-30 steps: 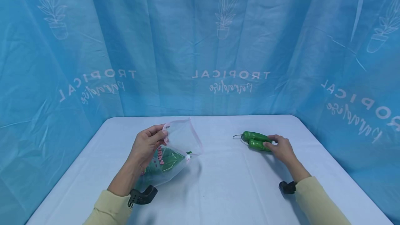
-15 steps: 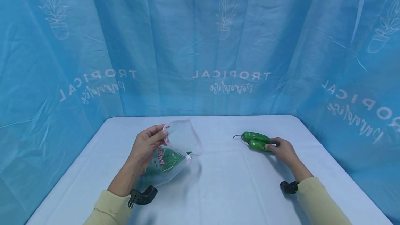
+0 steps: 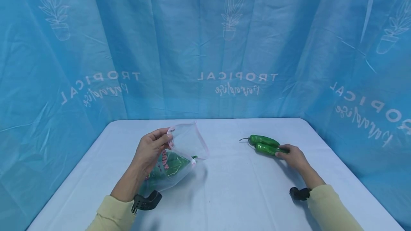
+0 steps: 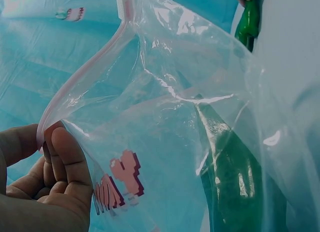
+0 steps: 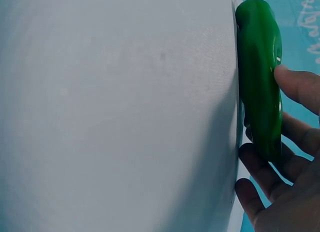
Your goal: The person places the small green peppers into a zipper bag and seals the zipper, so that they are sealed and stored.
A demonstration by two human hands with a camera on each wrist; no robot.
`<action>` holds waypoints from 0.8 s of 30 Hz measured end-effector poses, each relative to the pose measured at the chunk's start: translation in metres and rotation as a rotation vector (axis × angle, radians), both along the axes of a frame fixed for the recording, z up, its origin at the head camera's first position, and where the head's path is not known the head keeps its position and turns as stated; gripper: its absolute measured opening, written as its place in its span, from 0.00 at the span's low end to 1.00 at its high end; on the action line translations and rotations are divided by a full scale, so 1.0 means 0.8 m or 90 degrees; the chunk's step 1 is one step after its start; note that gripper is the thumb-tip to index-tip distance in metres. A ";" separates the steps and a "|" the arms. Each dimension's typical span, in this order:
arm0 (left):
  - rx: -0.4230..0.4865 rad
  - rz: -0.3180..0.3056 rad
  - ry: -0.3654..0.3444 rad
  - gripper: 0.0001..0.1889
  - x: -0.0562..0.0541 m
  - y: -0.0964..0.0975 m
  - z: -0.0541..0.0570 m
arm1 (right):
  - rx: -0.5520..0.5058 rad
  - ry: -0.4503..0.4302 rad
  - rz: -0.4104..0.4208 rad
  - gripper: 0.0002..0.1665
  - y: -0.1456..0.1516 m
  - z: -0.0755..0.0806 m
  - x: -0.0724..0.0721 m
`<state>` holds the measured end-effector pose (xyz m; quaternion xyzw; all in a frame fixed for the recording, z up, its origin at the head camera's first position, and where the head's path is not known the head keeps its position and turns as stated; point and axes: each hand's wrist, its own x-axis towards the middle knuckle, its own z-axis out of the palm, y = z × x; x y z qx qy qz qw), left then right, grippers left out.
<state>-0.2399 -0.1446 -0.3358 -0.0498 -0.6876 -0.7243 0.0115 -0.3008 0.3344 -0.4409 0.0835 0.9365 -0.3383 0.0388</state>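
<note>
My left hand (image 3: pixel 150 151) pinches the pink zip edge of a clear printed plastic zip bag (image 3: pixel 187 139). Its mouth stands open toward the right. Inside the bag lies a green pepper (image 3: pixel 176 163), seen through the film in the left wrist view too. On the right, two long green peppers lie side by side, stems to the left. Thumb and fingers of my right hand (image 3: pixel 293 156) grip the tip end of the nearer pepper (image 3: pixel 265 148). The farther pepper (image 3: pixel 263 140) lies just behind it. In the right wrist view, the thumb presses on the gripped pepper (image 5: pixel 259 67).
A white-covered table (image 3: pixel 224 188) lies under everything. Blue printed curtains (image 3: pixel 205 45) hang behind it and along both sides. Black wrist cameras are strapped on both wrists.
My right hand has slid a little right and nearer, from across the tips of both peppers to the nearer one's tip. The left hand and bag stay still.
</note>
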 end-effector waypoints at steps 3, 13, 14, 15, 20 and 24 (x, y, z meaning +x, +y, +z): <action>-0.004 0.001 -0.002 0.24 0.000 0.000 0.000 | -0.005 -0.001 0.001 0.38 0.002 -0.001 0.001; -0.026 0.013 -0.014 0.23 0.001 0.000 -0.002 | -0.024 -0.018 0.004 0.37 0.006 -0.007 -0.001; -0.027 0.013 -0.014 0.23 0.001 0.001 -0.002 | -0.025 -0.019 0.005 0.37 0.006 -0.007 -0.001; -0.027 0.013 -0.013 0.23 0.001 0.001 -0.002 | -0.027 -0.021 0.004 0.37 0.006 -0.008 -0.002; -0.022 0.010 -0.008 0.23 0.000 0.001 -0.002 | -0.040 -0.015 0.008 0.35 0.005 -0.008 0.000; -0.025 0.014 -0.010 0.22 0.001 0.002 -0.002 | -0.052 0.003 0.014 0.35 0.003 -0.007 0.003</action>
